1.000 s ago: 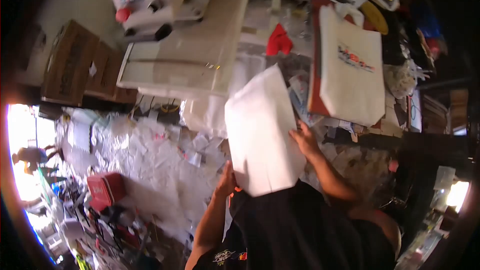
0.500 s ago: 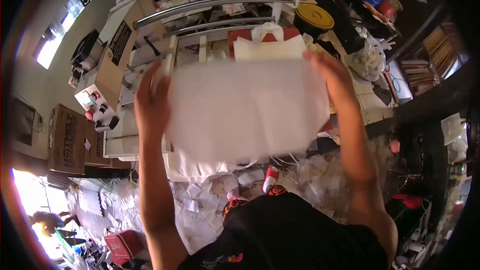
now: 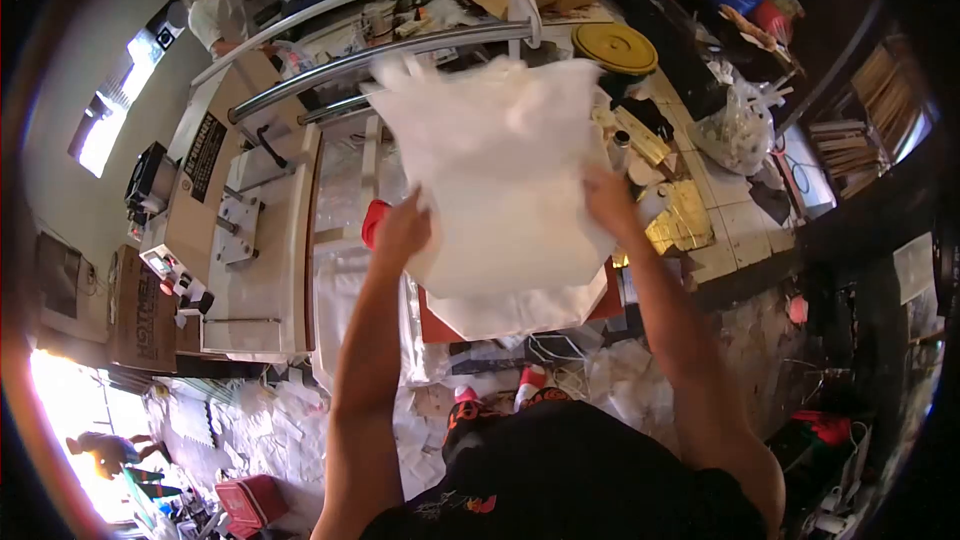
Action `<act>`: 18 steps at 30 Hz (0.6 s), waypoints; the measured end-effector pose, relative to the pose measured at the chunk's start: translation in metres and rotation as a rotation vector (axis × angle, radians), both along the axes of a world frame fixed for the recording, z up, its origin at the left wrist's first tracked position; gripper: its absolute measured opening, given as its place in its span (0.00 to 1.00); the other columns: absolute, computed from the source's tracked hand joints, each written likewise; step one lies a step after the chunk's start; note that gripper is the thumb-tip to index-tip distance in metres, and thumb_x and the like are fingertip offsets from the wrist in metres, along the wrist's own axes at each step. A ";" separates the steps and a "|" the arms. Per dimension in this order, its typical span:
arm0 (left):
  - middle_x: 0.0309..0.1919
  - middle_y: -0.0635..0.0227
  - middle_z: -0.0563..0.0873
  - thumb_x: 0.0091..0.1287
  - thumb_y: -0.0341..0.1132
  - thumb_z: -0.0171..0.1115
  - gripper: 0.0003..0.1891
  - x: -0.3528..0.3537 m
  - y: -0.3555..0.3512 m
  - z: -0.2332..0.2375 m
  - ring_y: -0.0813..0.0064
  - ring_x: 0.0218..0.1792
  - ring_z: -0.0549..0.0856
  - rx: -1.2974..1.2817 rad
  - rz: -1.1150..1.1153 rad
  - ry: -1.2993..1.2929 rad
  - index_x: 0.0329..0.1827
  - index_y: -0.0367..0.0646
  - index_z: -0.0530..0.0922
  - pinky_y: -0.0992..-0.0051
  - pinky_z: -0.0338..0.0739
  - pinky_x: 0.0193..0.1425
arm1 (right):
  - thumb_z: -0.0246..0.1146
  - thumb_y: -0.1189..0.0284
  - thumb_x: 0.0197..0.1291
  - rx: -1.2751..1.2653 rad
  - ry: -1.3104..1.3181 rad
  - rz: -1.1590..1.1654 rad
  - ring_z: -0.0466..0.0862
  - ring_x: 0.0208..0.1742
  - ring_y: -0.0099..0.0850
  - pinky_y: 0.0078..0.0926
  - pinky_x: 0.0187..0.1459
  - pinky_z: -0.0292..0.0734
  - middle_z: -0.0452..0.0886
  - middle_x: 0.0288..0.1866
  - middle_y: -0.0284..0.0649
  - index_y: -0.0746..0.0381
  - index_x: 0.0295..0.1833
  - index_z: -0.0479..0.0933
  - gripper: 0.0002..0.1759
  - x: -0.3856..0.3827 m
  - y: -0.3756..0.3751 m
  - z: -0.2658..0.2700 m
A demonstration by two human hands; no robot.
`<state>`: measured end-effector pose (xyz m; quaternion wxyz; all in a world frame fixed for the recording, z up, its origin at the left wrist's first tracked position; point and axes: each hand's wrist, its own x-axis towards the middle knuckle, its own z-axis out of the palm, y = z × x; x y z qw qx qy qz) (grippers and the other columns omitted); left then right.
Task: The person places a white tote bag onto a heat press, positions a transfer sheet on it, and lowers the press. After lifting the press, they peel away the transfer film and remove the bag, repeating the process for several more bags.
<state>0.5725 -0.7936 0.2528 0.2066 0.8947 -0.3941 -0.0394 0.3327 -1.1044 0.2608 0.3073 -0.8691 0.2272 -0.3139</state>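
Observation:
Between my two hands hangs a white bag (image 3: pixel 505 210), its far end loose and blurred by motion. My left hand (image 3: pixel 405 227) is closed on the bag's left edge, and my right hand (image 3: pixel 608 205) grips the right edge. Under it, another white bag (image 3: pixel 525 318) with cut corners lies on a red board (image 3: pixel 437 327). Most of that lower bag is covered by the held one. Beside my left hand a bit of red (image 3: pixel 375 223) shows; I cannot make out what it is.
To the left stands a machine (image 3: pixel 270 270) with metal rails (image 3: pixel 380 65) across the back. On the right are gold foil (image 3: pixel 680 218), a yellow-lidded bucket (image 3: pixel 615 47) and a filled plastic bag (image 3: pixel 740 130). Scraps litter the floor (image 3: pixel 400 440). A person (image 3: pixel 222 15) is behind the rails.
The held bag has tilted away and moved over the red board, its far end now flaring up. My hands have come closer together. The view has shifted, showing more of the person behind.

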 end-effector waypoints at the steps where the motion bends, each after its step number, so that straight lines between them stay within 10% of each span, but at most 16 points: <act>1: 0.43 0.45 0.87 0.73 0.44 0.54 0.28 0.006 0.004 -0.064 0.43 0.41 0.87 0.079 0.019 -0.035 0.76 0.52 0.67 0.49 0.82 0.44 | 0.58 0.72 0.66 -0.017 0.233 0.020 0.86 0.48 0.50 0.46 0.49 0.80 0.85 0.45 0.53 0.60 0.60 0.80 0.18 0.002 -0.013 -0.062; 18: 0.50 0.47 0.83 0.73 0.50 0.55 0.26 -0.082 0.013 -0.039 0.44 0.45 0.86 0.048 0.222 0.007 0.71 0.50 0.73 0.51 0.82 0.46 | 0.63 0.77 0.60 -0.209 0.069 -0.077 0.79 0.49 0.52 0.50 0.50 0.73 0.80 0.45 0.49 0.62 0.54 0.76 0.15 -0.048 0.028 -0.100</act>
